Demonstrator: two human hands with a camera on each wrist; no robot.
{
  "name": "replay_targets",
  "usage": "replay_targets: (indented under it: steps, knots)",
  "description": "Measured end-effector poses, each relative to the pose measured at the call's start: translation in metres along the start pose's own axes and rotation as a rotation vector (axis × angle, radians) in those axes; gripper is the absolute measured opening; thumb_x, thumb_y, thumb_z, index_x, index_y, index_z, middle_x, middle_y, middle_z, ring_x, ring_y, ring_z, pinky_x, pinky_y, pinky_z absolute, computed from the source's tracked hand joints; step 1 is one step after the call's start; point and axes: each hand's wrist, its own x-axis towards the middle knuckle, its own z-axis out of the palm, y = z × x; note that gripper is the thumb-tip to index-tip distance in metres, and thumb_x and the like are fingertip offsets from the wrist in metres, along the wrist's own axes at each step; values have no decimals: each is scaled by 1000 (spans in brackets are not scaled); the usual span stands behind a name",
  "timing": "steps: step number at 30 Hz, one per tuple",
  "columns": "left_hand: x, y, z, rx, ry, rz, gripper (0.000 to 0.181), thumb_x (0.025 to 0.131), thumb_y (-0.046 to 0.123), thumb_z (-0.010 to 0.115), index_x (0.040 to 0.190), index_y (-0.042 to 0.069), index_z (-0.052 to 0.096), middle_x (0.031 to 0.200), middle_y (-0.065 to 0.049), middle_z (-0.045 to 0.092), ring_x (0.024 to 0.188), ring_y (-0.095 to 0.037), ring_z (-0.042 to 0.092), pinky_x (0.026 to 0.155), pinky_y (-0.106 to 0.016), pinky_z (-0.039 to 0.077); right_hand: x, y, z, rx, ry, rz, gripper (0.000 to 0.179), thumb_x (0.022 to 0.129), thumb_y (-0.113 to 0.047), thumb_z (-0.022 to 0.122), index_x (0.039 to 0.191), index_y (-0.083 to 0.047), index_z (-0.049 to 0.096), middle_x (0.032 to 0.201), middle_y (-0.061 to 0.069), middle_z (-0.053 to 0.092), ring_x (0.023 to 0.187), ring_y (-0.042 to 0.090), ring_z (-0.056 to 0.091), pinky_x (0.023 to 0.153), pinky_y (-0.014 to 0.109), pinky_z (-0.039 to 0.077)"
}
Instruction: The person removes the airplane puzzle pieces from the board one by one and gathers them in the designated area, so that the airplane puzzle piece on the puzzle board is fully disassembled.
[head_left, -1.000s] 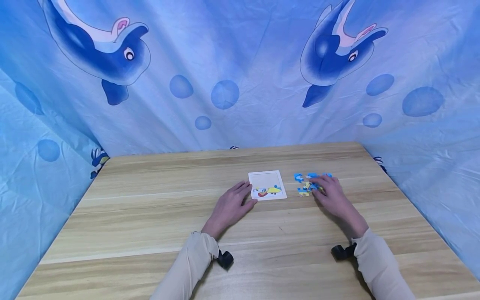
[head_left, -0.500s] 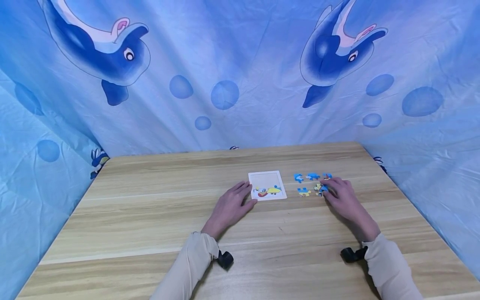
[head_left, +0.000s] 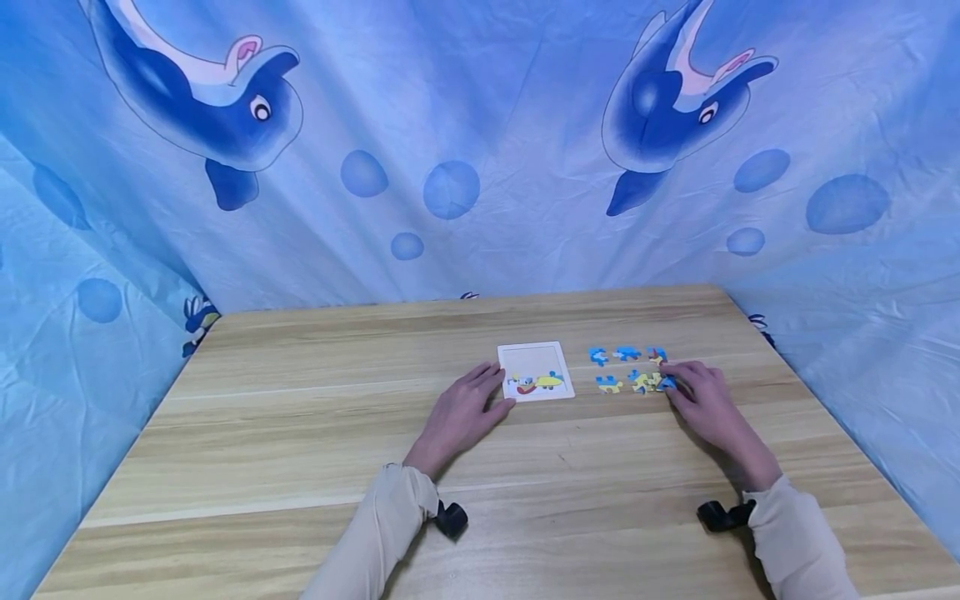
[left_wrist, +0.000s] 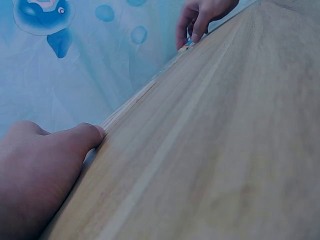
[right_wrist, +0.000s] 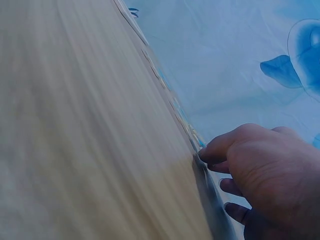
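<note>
A square white puzzle tray (head_left: pixel 566 392) lies mid-table in the head view, with yellow, red and blue pieces fitted along its near side. My left hand (head_left: pixel 459 417) rests at the tray's left edge, fingers extended and thumb against the near left corner. To the right, loose jigsaw pieces (head_left: pixel 609 384) lie in two rough rows. My right hand (head_left: pixel 708 406) pinches a blue puzzle piece (head_left: pixel 666 383) between thumb and fingertips at the right end of the near row, beside a yellow piece (head_left: pixel 645 382). In the right wrist view the fingers mostly hide that piece.
Blue-topped pieces (head_left: pixel 627 353) form the far row. The wooden table (head_left: pixel 300 400) extends around both arms, and a blue dolphin-print curtain (head_left: pixel 480 125) hangs behind its far edge. Each wrist carries a small black camera (head_left: pixel 452 521).
My right hand has slid rightward along the near row with the blue piece, uncovering the pieces to its left. The left hand and tray have stayed in place.
</note>
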Motion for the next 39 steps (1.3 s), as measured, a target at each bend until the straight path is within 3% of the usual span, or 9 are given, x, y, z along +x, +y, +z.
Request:
replay_targets:
  steps: [10, 25, 39]
  knots:
    - [0, 1, -1, 2, -7, -2, 59, 96, 51, 50, 140, 11, 52, 146, -5, 47, 137, -20, 38, 110, -36, 36, -4, 6, -3, -22, 27, 2, 30, 87, 5, 61, 117, 7, 62, 114, 30, 54, 107, 44, 45, 87, 56, 27]
    - [0, 1, -1, 3, 3, -2, 58, 95, 50, 51, 139, 11, 53, 145, -4, 47, 137, -19, 39, 109, -35, 36, -7, 7, -6, -10, -18, 95, 31, 92, 0, 59, 122, 7, 60, 117, 31, 47, 109, 45, 39, 84, 56, 28]
    - [-1, 1, -2, -8, -5, -10, 59, 96, 50, 51, 139, 11, 52, 146, -4, 46, 138, -19, 38, 110, -36, 36, -6, 7, -9, 34, -33, 96, 28, 94, -1, 56, 121, 7, 60, 117, 30, 47, 110, 46, 37, 86, 57, 27]
